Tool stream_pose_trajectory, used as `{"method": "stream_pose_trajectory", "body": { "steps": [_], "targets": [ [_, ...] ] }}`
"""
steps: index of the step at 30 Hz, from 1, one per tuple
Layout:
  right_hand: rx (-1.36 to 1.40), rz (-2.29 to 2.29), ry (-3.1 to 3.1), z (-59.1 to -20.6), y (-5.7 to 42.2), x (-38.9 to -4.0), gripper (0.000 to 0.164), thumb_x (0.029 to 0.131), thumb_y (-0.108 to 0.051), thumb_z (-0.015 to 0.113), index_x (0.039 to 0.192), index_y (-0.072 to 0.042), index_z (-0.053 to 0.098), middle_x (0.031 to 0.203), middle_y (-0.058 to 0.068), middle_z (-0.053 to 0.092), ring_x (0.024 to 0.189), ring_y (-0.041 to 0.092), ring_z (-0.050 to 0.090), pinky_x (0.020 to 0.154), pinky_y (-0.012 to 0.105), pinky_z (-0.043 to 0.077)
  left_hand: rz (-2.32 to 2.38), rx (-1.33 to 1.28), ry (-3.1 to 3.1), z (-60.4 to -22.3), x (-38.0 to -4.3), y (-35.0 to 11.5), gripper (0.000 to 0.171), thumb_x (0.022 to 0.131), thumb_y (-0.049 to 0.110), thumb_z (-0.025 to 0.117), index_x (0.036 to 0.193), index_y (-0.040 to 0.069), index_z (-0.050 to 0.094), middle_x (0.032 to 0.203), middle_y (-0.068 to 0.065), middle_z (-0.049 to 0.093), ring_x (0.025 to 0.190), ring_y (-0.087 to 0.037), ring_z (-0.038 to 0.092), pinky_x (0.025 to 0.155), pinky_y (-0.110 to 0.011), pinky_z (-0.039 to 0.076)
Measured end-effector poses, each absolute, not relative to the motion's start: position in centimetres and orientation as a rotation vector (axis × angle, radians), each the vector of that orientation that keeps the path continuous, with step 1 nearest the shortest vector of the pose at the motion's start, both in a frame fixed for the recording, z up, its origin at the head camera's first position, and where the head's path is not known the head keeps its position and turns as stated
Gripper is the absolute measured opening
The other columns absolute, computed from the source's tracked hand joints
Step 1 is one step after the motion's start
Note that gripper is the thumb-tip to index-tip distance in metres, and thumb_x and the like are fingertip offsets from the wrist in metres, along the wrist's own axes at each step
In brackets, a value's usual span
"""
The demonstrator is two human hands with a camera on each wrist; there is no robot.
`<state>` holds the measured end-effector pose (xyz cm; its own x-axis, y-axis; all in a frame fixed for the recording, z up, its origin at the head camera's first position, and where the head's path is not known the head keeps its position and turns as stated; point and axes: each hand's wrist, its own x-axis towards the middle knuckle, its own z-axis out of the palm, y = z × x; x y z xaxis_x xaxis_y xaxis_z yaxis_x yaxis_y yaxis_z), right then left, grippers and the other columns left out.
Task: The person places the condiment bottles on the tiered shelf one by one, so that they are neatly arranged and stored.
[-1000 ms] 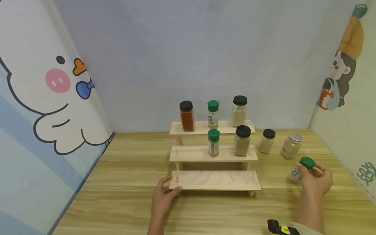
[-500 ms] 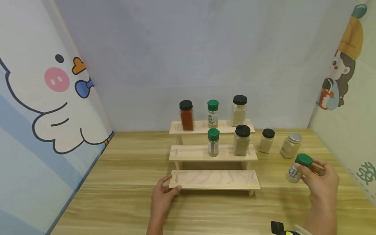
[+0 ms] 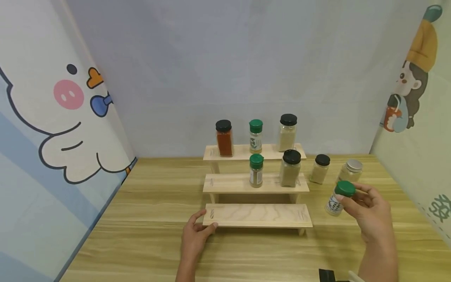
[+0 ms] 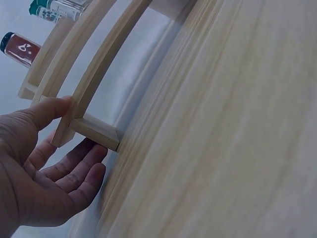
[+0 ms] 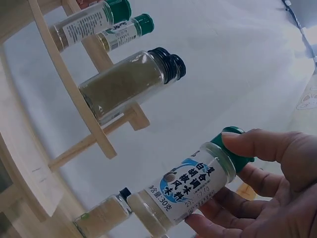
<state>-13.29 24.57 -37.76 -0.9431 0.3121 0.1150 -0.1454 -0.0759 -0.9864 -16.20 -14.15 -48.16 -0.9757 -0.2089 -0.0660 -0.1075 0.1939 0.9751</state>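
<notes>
My right hand [image 3: 373,215] grips a green-capped spice jar [image 3: 334,204] by its cap and upper side, with the jar tilted over the table right of the rack. In the right wrist view its white label [image 5: 185,181] faces the camera, and the thumb lies at the green cap. At the other side, my left hand [image 3: 193,237] pinches the left end of the lowest step of a three-step wooden rack [image 3: 257,215]. The left wrist view has the thumb [image 4: 52,109] on the board's end and the other fingers around and below it, beside the support leg.
On the top step stand a red-filled jar [image 3: 224,143], a green-capped jar [image 3: 255,141] and a black-capped jar [image 3: 287,137]. The middle step bears another green-capped jar [image 3: 256,174] and a black-capped jar [image 3: 290,172]. Right of the rack are a small black-capped jar [image 3: 319,172] and a silver-capped jar [image 3: 349,171].
My right hand has carried the green-capped spice jar leftward, from the right side of the table toward the rack; it now overlaps the silver-capped jar. The left hand has stayed put.
</notes>
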Motion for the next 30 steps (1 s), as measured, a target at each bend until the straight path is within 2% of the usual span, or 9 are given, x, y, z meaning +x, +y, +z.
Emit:
{"method": "stream_pose_trajectory", "body": {
  "steps": [5, 14, 24, 30],
  "targets": [
    [-0.015, 2.001, -1.984, -37.7, 23.1, -13.4, 0.036, 0.082, 0.001, 0.069, 0.113, -0.011, 0.057, 0.097, -0.009, 0.062, 0.089, 0.003, 0.059, 0.069, 0.016, 0.048, -1.913, 0.319, -2.371, -48.1, -16.2, -14.2, 0.060, 0.074, 0.016, 0.078, 0.128, 0.005, 0.053, 0.080, -0.010, 0.066, 0.073, -0.020, 0.059, 0.062, -0.032, 0.043],
    [0.072, 1.751, -2.201, -37.3, 20.2, -13.8, 0.039, 0.083, -0.003, 0.069, 0.118, 0.000, 0.053, 0.099, -0.009, 0.060, 0.090, 0.006, 0.058, 0.071, 0.020, 0.048, -1.939, 0.302, -2.365, -48.1, -16.2, -14.3, 0.061, 0.075, 0.016, 0.078, 0.129, 0.005, 0.052, 0.080, -0.009, 0.066, 0.071, -0.020, 0.059, 0.061, -0.032, 0.043],
    [0.122, 1.707, -2.279, -37.1, 16.8, -14.1, 0.044, 0.083, -0.008, 0.070, 0.124, 0.000, 0.053, 0.107, 0.010, 0.060, 0.094, 0.011, 0.056, 0.073, 0.027, 0.046, -1.934, 0.320, -2.348, -48.1, -16.1, -14.2, 0.060, 0.074, 0.014, 0.078, 0.127, 0.004, 0.053, 0.076, -0.009, 0.066, 0.066, -0.018, 0.057, 0.057, -0.029, 0.041],
    [0.216, 1.780, -2.234, -37.5, 14.6, -14.6, 0.043, 0.082, -0.007, 0.071, 0.121, -0.002, 0.056, 0.104, 0.013, 0.061, 0.092, 0.015, 0.057, 0.074, 0.029, 0.048, -1.938, 0.336, -2.329, -48.0, -16.1, -14.0, 0.059, 0.073, 0.013, 0.078, 0.126, 0.005, 0.055, 0.074, -0.009, 0.065, 0.064, -0.016, 0.055, 0.055, -0.027, 0.040]
  ]
}}
